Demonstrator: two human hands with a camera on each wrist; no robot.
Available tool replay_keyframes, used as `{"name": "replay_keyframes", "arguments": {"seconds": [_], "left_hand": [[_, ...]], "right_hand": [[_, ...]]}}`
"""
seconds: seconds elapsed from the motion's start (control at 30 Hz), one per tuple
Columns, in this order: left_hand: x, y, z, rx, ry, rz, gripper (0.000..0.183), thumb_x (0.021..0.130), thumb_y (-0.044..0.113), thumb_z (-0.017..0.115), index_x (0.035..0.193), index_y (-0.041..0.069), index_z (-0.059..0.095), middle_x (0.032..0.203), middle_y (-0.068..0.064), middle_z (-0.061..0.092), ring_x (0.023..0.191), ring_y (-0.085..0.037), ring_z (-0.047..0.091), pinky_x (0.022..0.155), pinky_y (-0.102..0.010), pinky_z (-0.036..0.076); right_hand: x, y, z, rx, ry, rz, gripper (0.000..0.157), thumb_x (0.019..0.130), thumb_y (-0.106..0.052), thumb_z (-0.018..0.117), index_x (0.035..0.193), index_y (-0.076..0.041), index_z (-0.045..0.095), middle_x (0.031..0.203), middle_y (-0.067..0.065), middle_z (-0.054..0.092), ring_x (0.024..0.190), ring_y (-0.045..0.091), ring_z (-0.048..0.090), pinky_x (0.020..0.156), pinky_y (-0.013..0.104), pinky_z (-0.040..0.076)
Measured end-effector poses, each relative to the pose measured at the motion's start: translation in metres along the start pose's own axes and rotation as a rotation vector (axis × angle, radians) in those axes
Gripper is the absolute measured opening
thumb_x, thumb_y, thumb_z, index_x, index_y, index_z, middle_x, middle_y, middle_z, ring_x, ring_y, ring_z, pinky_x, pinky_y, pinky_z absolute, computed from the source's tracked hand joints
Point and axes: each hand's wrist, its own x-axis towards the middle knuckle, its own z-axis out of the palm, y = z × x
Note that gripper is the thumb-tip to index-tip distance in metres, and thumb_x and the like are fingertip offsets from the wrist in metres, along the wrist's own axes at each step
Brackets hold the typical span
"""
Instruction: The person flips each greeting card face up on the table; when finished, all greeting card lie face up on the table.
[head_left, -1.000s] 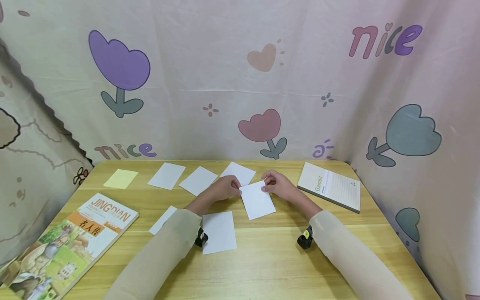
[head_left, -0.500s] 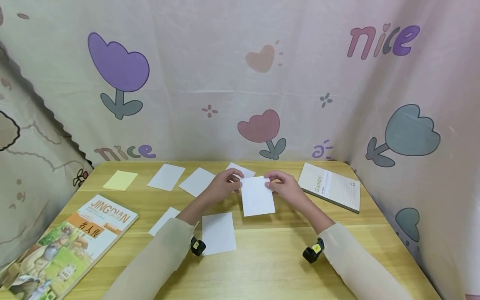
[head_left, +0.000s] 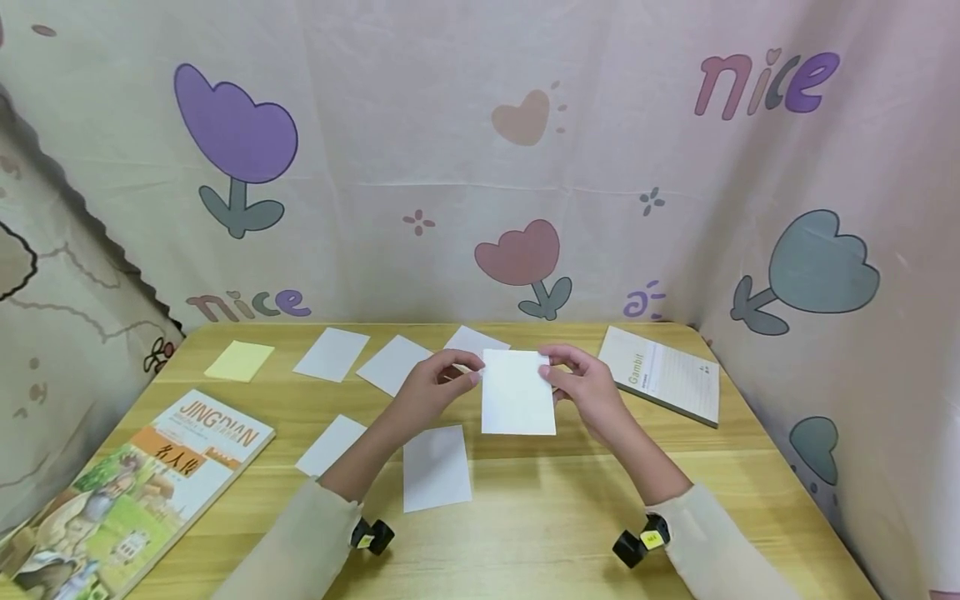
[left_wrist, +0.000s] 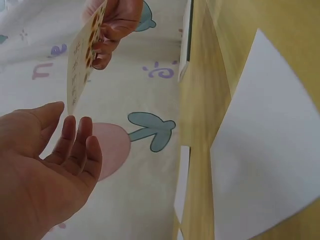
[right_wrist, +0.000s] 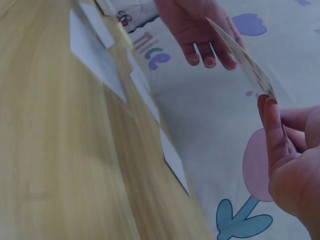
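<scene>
My right hand [head_left: 585, 382] pinches a card [head_left: 517, 392] by its right edge, thumb on the near side and fingers behind. The card is upright above the table, with its plain white side toward my head. In the left wrist view the other side of the card [left_wrist: 86, 57] shows brown pictures and a line of writing. At the card's left edge, my left hand [head_left: 431, 387] has its thumb and fingers spread apart. Its fingertips come close to the card's corner, and the right wrist view shows the left hand [right_wrist: 200, 30] with loose, separated fingers.
Several white cards lie on the wooden table [head_left: 540, 533], including a near one [head_left: 437, 468] and a far-left one [head_left: 332, 354]. A yellow square of paper [head_left: 240, 361] lies beyond the illustrated book [head_left: 150, 483]. At back right is a notebook [head_left: 663, 375]. Behind hangs a patterned curtain [head_left: 375, 125].
The card has risen from its tilted position to upright and faces my head. My left hand has loosened from its corner and spread its fingers. Both wrists have drawn closer to me.
</scene>
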Motion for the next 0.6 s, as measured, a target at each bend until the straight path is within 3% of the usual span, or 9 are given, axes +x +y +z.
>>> {"name": "replay_keyframes", "arguments": {"seconds": [0.17,0.33,0.47,0.6], "left_hand": [[-0.017,0.009,0.000,0.011,-0.025,0.010,0.022,0.098,0.030,0.067,0.118,0.022,0.069,0.110,0.001,0.067,0.095,-0.024,0.063,0.080,-0.037,0.054],[-0.028,0.018,0.005,0.065,-0.061,0.073,0.021,0.095,0.028,0.071,0.116,0.027,0.070,0.115,0.007,0.067,0.098,-0.019,0.062,0.084,-0.034,0.052],[-0.032,0.024,0.008,0.102,-0.077,0.121,0.022,0.093,0.021,0.073,0.114,0.028,0.071,0.117,0.009,0.067,0.096,-0.018,0.062,0.086,-0.036,0.049],[-0.033,0.023,0.011,0.145,-0.060,0.132,0.026,0.091,0.017,0.075,0.113,0.030,0.072,0.109,0.008,0.065,0.091,-0.017,0.059,0.080,-0.034,0.049]], "right_hand": [[-0.005,-0.003,-0.001,0.079,0.051,0.019,0.037,0.094,-0.010,0.069,0.128,0.002,0.061,0.105,0.002,0.058,0.074,0.009,0.053,0.064,0.019,0.051],[-0.005,-0.002,-0.002,0.138,0.067,0.058,0.037,0.095,-0.007,0.068,0.129,0.003,0.059,0.095,-0.002,0.059,0.073,0.008,0.052,0.063,0.017,0.050],[-0.005,0.001,-0.003,0.173,0.066,0.089,0.035,0.096,-0.007,0.066,0.128,0.003,0.058,0.091,-0.001,0.057,0.073,0.008,0.051,0.062,0.015,0.050],[-0.005,0.004,-0.002,0.216,0.059,0.122,0.034,0.096,-0.008,0.066,0.127,0.002,0.059,0.090,-0.002,0.057,0.073,0.007,0.050,0.061,0.014,0.048]]}}
